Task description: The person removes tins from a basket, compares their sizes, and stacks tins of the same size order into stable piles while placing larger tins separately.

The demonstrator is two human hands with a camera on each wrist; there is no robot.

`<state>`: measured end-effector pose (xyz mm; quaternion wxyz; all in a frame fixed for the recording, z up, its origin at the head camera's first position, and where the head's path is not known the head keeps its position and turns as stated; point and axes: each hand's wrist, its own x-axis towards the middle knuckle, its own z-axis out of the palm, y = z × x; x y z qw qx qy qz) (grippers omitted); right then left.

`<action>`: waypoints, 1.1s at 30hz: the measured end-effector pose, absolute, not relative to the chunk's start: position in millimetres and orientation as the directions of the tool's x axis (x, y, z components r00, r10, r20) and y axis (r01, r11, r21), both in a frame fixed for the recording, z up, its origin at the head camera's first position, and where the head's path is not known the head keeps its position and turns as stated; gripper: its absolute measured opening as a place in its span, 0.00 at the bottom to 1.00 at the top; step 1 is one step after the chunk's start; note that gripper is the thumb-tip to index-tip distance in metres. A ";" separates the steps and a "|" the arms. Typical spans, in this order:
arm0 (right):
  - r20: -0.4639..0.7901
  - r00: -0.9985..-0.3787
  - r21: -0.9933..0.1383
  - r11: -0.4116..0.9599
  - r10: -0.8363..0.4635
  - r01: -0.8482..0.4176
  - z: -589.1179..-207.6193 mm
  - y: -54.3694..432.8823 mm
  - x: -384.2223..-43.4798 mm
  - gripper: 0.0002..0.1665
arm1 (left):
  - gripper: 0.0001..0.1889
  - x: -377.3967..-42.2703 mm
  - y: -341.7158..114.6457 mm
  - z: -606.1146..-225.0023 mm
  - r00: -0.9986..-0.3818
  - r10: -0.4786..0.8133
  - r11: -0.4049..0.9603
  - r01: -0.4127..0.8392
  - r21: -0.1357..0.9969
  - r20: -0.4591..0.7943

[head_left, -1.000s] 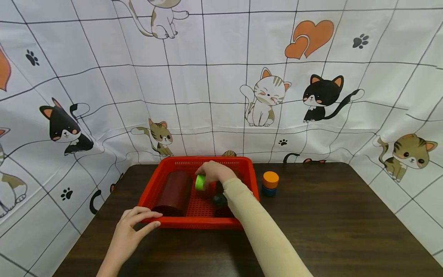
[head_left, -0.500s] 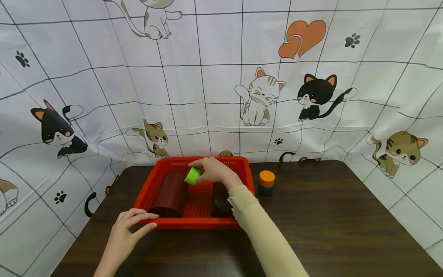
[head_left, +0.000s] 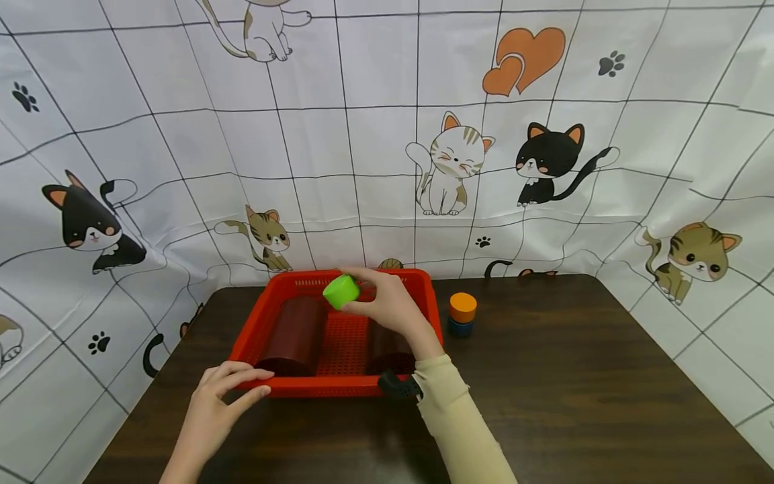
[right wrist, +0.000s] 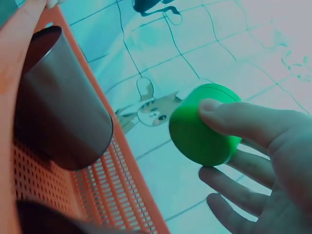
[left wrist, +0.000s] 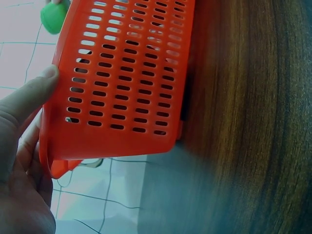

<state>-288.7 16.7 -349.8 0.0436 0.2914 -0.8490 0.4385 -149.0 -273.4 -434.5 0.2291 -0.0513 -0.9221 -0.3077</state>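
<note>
My left hand (head_left: 213, 410) grips the near left corner of the red basket (head_left: 326, 386). In the left wrist view its thumb lies outside the rim, with fingers on the other side. My right hand (head_left: 396, 306) holds a small bright green cylinder (head_left: 341, 292) above the back of the basket. The right wrist view shows the thumb on the side of the green cylinder (right wrist: 197, 134), with two lower fingers spread below it. Inside the basket lie two dark red-brown cylinders, one on the left (head_left: 295, 336) and one on the right (head_left: 387, 346); the left one's open end (right wrist: 45, 46) shows hollow.
Right of the basket, a small orange cylinder (head_left: 462, 306) stands on a dark blue one (head_left: 460, 328). The dark wooden table (head_left: 562, 376) runs out to the right. A white cloth (head_left: 375, 154) printed with cats hangs behind and at both sides.
My right hand has lifted the green cylinder from inside the basket up to about its back rim, tilting it. The left hand keeps its place on the corner.
</note>
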 end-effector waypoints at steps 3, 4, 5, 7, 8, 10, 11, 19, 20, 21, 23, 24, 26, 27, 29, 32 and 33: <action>0.351 -0.844 -0.740 0.433 -0.405 -0.515 -352.7 25.5 -283.7 0.35 | 0.14 -147.8 -273.1 -435.0 -0.887 -0.045 0.803 0.242 0.544 0.460; 0.358 -0.849 -0.746 0.429 -0.388 -0.510 -352.5 28.5 -282.4 0.35 | 0.14 -147.9 -272.9 -434.2 -0.886 -0.043 0.803 0.244 0.543 0.462; 0.364 -0.853 -0.748 0.428 -0.374 -0.507 -352.1 31.4 -280.9 0.35 | 0.14 -147.9 -272.8 -433.5 -0.886 -0.042 0.804 0.245 0.542 0.463; 0.377 -0.857 -0.752 0.424 -0.351 -0.504 -351.0 36.8 -277.9 0.35 | 0.14 -147.5 -272.6 -432.6 -0.886 -0.044 0.806 0.241 0.541 0.461; 0.384 -0.859 -0.753 0.423 -0.339 -0.504 -350.5 39.3 -276.5 0.35 | 0.14 -147.4 -272.5 -432.4 -0.887 -0.045 0.806 0.239 0.541 0.459; 0.393 -0.863 -0.754 0.425 -0.318 -0.501 -350.2 44.1 -274.1 0.35 | 0.14 -147.4 -272.2 -431.9 -0.889 -0.048 0.806 0.236 0.543 0.456; 0.401 -0.862 -0.752 0.426 -0.308 -0.503 -350.2 46.4 -273.2 0.36 | 0.14 -147.5 -272.1 -431.8 -0.889 -0.050 0.805 0.234 0.545 0.455; 0.457 -0.872 -0.768 0.416 -0.178 -0.487 -351.9 67.1 -269.0 0.37 | 0.13 -147.0 -271.4 -431.3 -0.896 -0.059 0.811 0.214 0.544 0.440; 0.463 -0.872 -0.768 0.420 -0.156 -0.483 -351.8 69.5 -268.5 0.37 | 0.12 -146.9 -271.4 -431.6 -0.896 -0.059 0.812 0.213 0.543 0.439; 0.469 -0.872 -0.772 0.417 -0.136 -0.480 -351.6 71.9 -267.9 0.37 | 0.13 -146.9 -271.5 -431.9 -0.896 -0.058 0.812 0.214 0.542 0.440; 0.476 -0.874 -0.779 0.413 -0.100 -0.472 -351.2 76.5 -267.0 0.37 | 0.13 -146.8 -271.4 -432.1 -0.895 -0.054 0.812 0.219 0.541 0.444; 0.477 -0.875 -0.782 0.413 -0.084 -0.467 -351.0 78.7 -266.8 0.37 | 0.13 -147.0 -271.5 -432.2 -0.892 -0.052 0.810 0.225 0.541 0.448; 0.483 -0.874 -0.781 0.423 -0.057 -0.459 -351.1 82.9 -267.1 0.37 | 0.13 -147.6 -271.1 -431.7 -0.888 -0.047 0.810 0.234 0.538 0.457; 0.482 -0.875 -0.781 0.430 -0.045 -0.452 -351.6 84.9 -267.5 0.37 | 0.13 -147.6 -271.0 -431.1 -0.886 -0.046 0.808 0.239 0.539 0.462; 0.478 -0.878 -0.782 0.440 -0.031 -0.442 -353.0 88.7 -268.4 0.38 | 0.13 -147.7 -270.6 -430.2 -0.884 -0.046 0.807 0.242 0.538 0.466; 0.475 -0.880 -0.782 0.447 -0.021 -0.433 -356.5 93.4 -269.5 0.37 | 0.13 -147.2 -270.0 -429.1 -0.886 -0.047 0.807 0.238 0.541 0.460; 0.473 -0.881 -0.783 0.449 -0.017 -0.430 -357.8 95.1 -269.7 0.37 | 0.12 -147.1 -269.9 -428.7 -0.887 -0.048 0.803 0.240 0.546 0.460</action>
